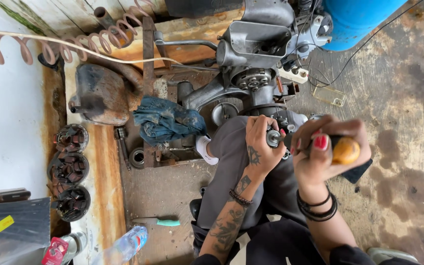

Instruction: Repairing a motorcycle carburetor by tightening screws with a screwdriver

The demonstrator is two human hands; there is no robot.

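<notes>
R hand (320,152) closed round a screwdriver (345,150) w/ orange handle, tip at a small round metal part (273,138). L hand (261,140) clamps that part over the lap. Looks mid-screw; next turn needs steady L grip. Engine (256,54) beyond.

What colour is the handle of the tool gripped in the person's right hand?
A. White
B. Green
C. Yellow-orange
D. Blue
C: the right hand wraps a tool whose handle end shows yellow-orange beyond the fingers, while the left hand steadies a small metal part.
</notes>
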